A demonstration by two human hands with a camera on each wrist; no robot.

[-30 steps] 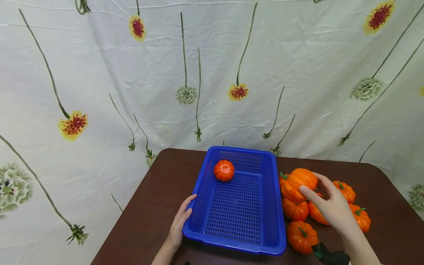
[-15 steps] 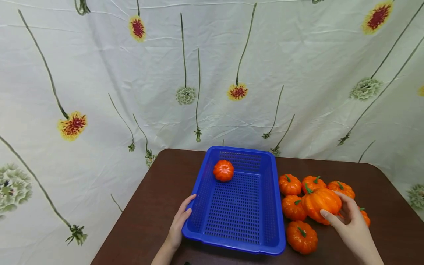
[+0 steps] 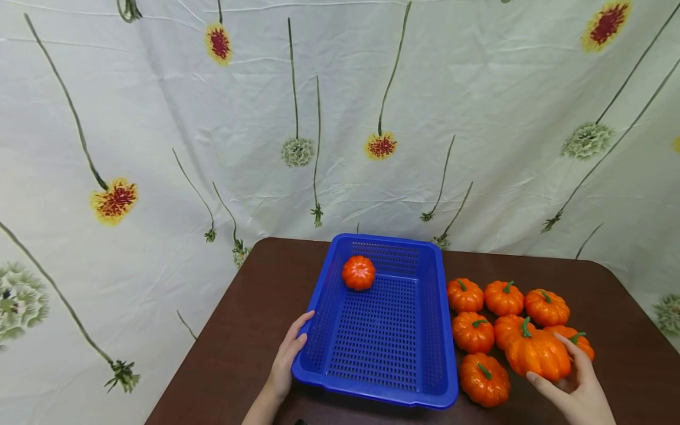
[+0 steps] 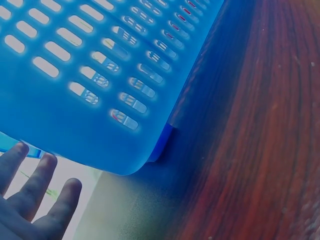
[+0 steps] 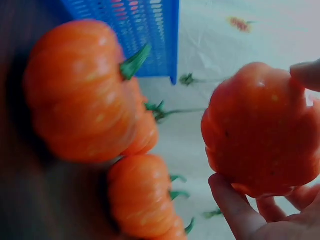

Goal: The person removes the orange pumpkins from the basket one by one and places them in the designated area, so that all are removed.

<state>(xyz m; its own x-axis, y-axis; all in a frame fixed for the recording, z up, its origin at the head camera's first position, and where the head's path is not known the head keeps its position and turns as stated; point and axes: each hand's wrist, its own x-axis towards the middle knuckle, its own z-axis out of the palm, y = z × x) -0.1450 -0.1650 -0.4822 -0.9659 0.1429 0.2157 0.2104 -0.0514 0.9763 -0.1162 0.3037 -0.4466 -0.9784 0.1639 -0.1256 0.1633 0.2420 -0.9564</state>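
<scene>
My right hand (image 3: 579, 389) grips an orange toy pumpkin (image 3: 538, 355) with a green stem, thumb and fingers on opposite sides. In the right wrist view, that held pumpkin (image 5: 262, 132) hangs above the tabletop with its underside toward the camera. Several similar pumpkins (image 3: 484, 379) sit grouped below and beyond it on the table. My left hand (image 3: 284, 360), fingers fairly straight, rests at the left side of a blue plastic basket (image 3: 377, 397); in the left wrist view its fingertips (image 4: 72, 187) are spread by the rim. One small red-orange pumpkin (image 3: 358, 273) lies in the basket's far left corner.
A dark brown wooden table (image 3: 228, 330) bears everything. Behind it hangs a pale cloth (image 3: 255, 106) printed with flowers. The basket's right wall stands close beside the nearest pumpkins. A small black object (image 3: 301, 422) shows at the bottom edge.
My right hand has carried the held pumpkin rightward and toward me, away from the basket, uncovering pumpkins on the table. My left hand and the basket have stayed put.
</scene>
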